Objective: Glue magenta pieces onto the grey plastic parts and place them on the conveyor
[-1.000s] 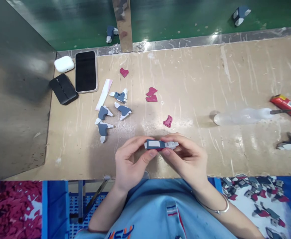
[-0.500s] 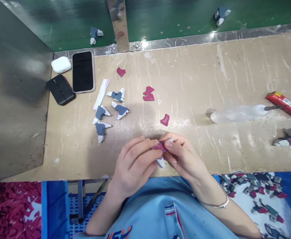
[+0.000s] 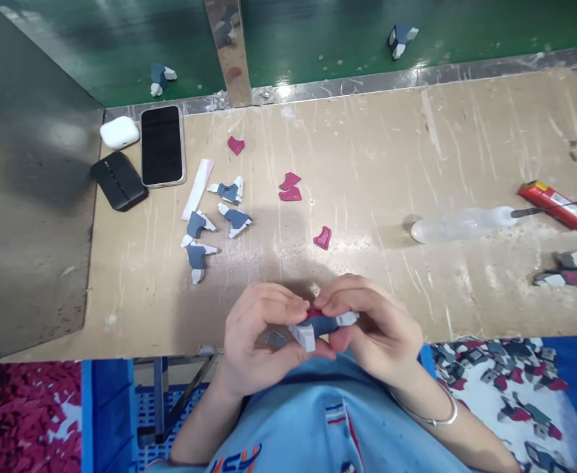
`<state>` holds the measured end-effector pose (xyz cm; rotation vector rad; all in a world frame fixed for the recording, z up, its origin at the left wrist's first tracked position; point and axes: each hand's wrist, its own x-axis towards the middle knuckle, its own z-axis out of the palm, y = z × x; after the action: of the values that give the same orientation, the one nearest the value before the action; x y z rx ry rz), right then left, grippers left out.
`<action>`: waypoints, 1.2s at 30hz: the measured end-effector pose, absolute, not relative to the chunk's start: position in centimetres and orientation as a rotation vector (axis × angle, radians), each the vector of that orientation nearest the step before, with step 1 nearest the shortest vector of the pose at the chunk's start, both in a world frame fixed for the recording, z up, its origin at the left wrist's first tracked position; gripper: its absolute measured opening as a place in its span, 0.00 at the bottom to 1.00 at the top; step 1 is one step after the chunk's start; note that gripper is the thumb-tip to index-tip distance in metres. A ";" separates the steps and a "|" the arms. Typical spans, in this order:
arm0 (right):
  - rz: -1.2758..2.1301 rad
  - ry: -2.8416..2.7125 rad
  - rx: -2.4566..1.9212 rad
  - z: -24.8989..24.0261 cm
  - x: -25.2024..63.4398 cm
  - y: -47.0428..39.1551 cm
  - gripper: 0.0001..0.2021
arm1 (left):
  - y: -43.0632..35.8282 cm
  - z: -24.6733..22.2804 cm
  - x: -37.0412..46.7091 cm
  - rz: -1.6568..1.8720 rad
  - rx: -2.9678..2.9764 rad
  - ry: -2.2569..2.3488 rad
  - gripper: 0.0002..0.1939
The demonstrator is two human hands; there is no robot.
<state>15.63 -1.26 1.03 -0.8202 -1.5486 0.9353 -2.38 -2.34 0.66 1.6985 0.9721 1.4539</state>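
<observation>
Close to the table's front edge, my left hand (image 3: 263, 328) and my right hand (image 3: 374, 322) both grip one small plastic part (image 3: 322, 324). It is blue-grey with pale grey ends, and a strip of dark red shows along its far side. Fingers and thumbs pinch it from either side and cover some of it. Beyond my hands lies a loose dark red piece (image 3: 323, 238). Two more red pieces (image 3: 290, 193) rest farther back, and another red piece (image 3: 236, 145) is near the phone. Several blue-grey and white parts (image 3: 197, 256) lie to the left.
At the back left are a phone (image 3: 162, 146), a white earbud case (image 3: 119, 132) and a black box (image 3: 119, 181). A translucent bottle (image 3: 459, 226) with a thin tip lies right, by a red packet (image 3: 558, 205). Bins of red pieces (image 3: 32, 407) and assembled parts (image 3: 520, 374) flank my lap.
The held part has been turned, so its blue-grey side now shows where the red face showed before. Both hands have come slightly nearer my body. The view has shifted a little.
</observation>
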 end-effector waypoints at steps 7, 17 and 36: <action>0.778 -1.647 -0.803 1.6 15.9 -1.2 0.06 | -3.1 1.5 -1.3 1.464 1.296 0.898 0.28; 0.829 -1.565 -0.812 0.4 16.4 -1.6 0.10 | -2.8 2.2 -0.1 1.507 1.370 1.021 0.21; 0.560 -1.550 -0.953 0.9 20.3 -0.4 0.05 | 2.7 4.8 2.5 0.881 1.265 0.796 0.21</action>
<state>20.32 -0.38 0.92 -0.9534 -1.5502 0.5604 2.52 2.74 4.79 1.2649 0.7962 0.8807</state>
